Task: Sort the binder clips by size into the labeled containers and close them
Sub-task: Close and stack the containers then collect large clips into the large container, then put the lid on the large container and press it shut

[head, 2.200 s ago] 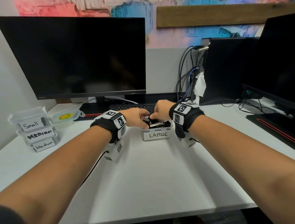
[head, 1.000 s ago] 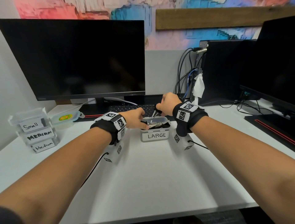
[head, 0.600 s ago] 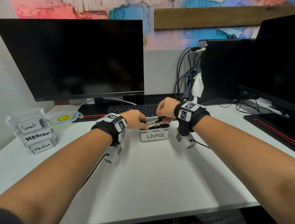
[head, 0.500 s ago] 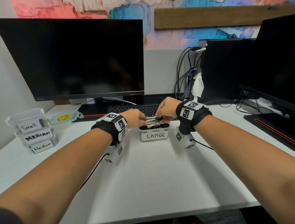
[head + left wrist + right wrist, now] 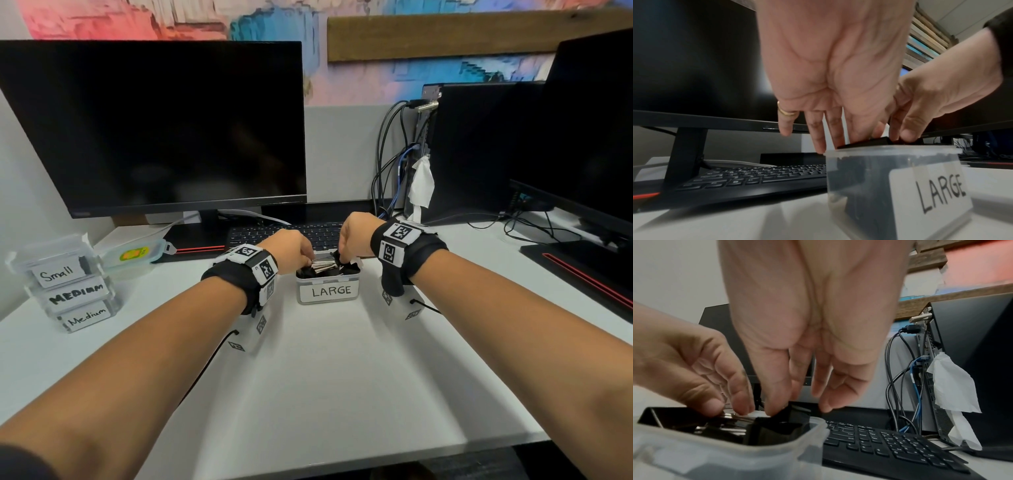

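Observation:
The clear container labelled LARGE [image 5: 329, 291] stands open mid-desk, filled to the rim with large black binder clips [image 5: 323, 265] whose silver handles show. My left hand [image 5: 306, 255] reaches in from the left; its thumb and forefinger pinch the silver handles [image 5: 729, 416] of a clip. My right hand [image 5: 342, 251] comes from the right and pinches a black clip [image 5: 797, 417] at the container's far right corner. In the left wrist view my left fingers [image 5: 818, 142] point down at the container's rim [image 5: 890, 148].
Three closed containers labelled Small, MEDIUM and Medium [image 5: 65, 284] are stacked at the desk's left edge. A loose lid [image 5: 133, 255] lies behind them. A keyboard [image 5: 291, 233] and monitor [image 5: 154, 126] sit just behind the LARGE container; a computer tower with cables [image 5: 472, 150] stands at the right.
A second ago my right hand held a clip raised above the container. It has lowered the clip into the container, and both hands now sit low on the clips.

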